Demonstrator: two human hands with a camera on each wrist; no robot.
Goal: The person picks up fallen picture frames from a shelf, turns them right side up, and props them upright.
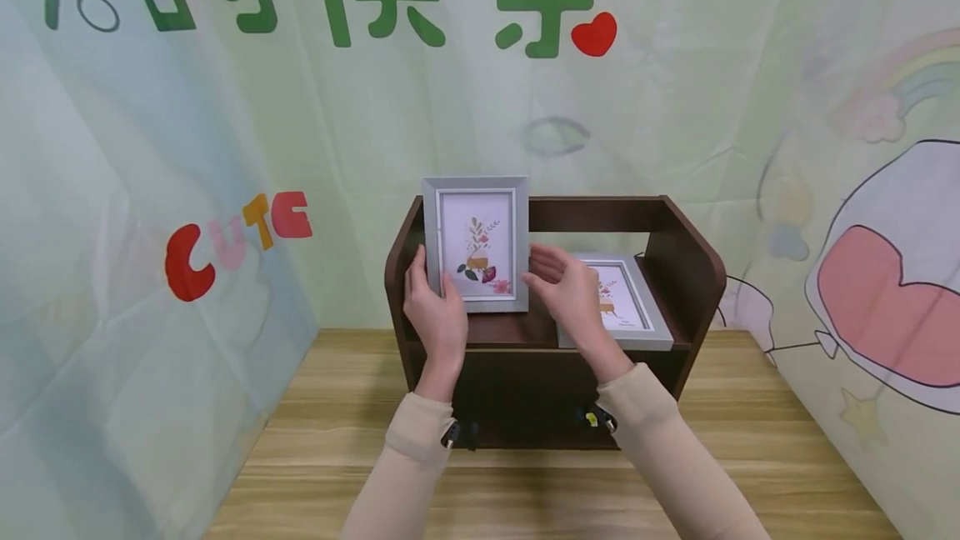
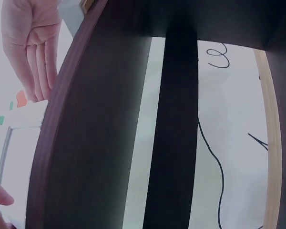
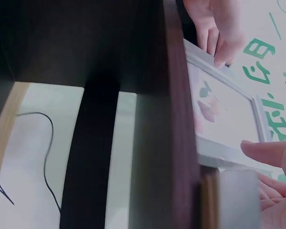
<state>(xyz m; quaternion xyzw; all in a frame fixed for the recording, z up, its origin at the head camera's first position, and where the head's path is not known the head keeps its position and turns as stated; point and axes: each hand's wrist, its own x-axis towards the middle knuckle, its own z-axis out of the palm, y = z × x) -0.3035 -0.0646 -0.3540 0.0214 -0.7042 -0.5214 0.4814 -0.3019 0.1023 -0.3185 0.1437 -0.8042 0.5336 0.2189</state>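
Note:
An upright silver picture frame (image 1: 431, 232) with a flower print stands at the left of the dark brown shelf rack (image 1: 701, 273). At its left side is my left hand (image 1: 437, 319), thumb over the front and fingers along the edge, holding it. My right hand (image 1: 570, 290) is by the frame's right edge, fingers extended and thumb apart; whether the fingertips touch it is hard to tell. A second silver picture frame (image 1: 648, 307) lies flat on the rack's right, partly behind my right wrist. In the right wrist view, the upright frame (image 3: 229, 90) appears beyond the board edge.
The rack stands on a wood-grain table (image 1: 330, 440). A printed cloth backdrop (image 1: 360, 123) hangs behind and at both sides. Raised side panels (image 1: 405, 265) bound the top shelf, with a back rail (image 1: 592, 215) across it. The lower compartment (image 1: 525, 398) is dark.

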